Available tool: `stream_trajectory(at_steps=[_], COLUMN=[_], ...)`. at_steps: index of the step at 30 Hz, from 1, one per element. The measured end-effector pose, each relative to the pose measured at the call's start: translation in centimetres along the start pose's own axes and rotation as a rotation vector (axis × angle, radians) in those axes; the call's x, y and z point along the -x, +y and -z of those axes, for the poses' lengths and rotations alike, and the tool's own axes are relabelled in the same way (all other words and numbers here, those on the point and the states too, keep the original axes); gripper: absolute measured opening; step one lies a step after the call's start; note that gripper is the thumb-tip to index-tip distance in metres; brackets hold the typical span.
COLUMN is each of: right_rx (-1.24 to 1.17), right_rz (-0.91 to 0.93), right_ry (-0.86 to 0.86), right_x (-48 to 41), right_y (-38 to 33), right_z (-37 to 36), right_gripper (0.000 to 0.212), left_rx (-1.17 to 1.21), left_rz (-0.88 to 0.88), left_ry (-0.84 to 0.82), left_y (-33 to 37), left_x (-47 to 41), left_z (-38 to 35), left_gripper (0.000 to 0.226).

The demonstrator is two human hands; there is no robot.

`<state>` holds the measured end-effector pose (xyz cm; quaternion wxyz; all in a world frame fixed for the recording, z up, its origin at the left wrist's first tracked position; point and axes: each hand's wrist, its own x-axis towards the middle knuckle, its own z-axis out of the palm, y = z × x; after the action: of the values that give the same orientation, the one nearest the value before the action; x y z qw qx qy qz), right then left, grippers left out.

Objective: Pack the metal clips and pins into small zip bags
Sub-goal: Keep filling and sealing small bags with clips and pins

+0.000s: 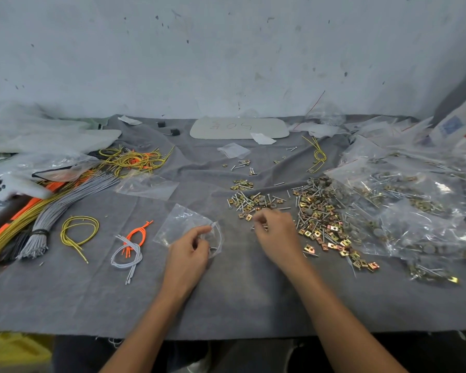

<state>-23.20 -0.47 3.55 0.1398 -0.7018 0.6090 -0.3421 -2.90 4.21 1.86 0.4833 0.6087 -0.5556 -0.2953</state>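
Observation:
A small clear zip bag (184, 224) lies on the grey cloth at centre, and my left hand (190, 250) pinches its open mouth. Just to its right, my right hand (276, 234) has its fingers curled over the near edge of a loose pile of brass-coloured metal clips and silver pins (318, 219); it seems to pinch a few small pieces, though the fingers hide them. A smaller heap of clips and pins (246, 201) lies just beyond the right hand.
Filled plastic bags (414, 205) of clips and pins crowd the right side. Bundles of yellow, orange and grey cords (65, 200) lie left, with loose cord loops (129, 249) near the left hand. An empty zip bag (147, 185) and a flat grey plate (238, 128) lie farther back.

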Motion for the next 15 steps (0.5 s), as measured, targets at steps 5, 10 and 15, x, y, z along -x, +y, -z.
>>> stream_trajectory(at_steps=[5,10,15], right_rx=[0.286,0.431,0.537], right_rz=[0.000,0.104,0.156], right_ry=[-0.237,-0.282,-0.344], right_x=[-2.2,-3.1,-3.6], right_y=[0.7,-0.2,-0.4], right_z=[1.3,0.9,0.5], right_gripper=[0.027,0.020,0.027], left_rx=[-0.017,-0.012,-0.006], left_rz=[0.008,0.016,0.024], left_ry=[0.010,0.001,-0.002], left_y=[0.1,0.2,0.0], left_x=[0.0,0.1,0.0], left_z=[0.1,0.1,0.1], left_gripper=[0.041,0.041,0.044])
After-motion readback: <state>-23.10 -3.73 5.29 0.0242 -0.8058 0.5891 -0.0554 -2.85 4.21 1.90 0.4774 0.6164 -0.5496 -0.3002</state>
